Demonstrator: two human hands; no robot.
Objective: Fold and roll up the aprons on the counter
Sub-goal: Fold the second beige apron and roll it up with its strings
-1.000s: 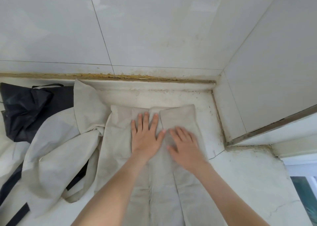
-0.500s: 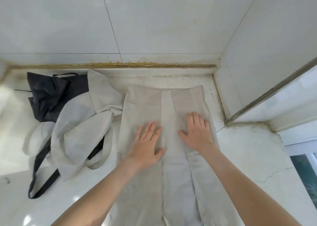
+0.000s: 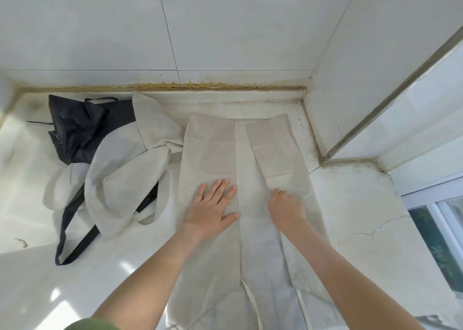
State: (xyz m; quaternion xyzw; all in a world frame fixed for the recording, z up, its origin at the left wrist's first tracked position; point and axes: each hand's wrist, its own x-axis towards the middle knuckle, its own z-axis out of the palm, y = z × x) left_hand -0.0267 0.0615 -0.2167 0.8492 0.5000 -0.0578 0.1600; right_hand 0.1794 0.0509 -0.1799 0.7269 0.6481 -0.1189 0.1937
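Head view: beige apron point(image 3: 210, 151) lies flat mid-frame on the counter point(image 3: 363, 216), running from the back wall down to the bottom edge, both long sides folded in w/ a narrow strip bare between the flaps. L hand point(image 3: 213, 205) is flat on the left flap, fingers straight & slightly spread, palm pressing, holding nothing. R hand point(image 3: 286, 206) sits at the inner edge of the right flap, fingers curled under & pinching that edge; tips are hidden. Two ties trail off the apron's lower end at bottom centre. 2nd apron point(image 3: 125, 176), also beige, is crumpled just left, touching the flat one. Black apron point(image 3: 80, 129) is bunched upper left, partly under the 2nd, its strap running down to lower left
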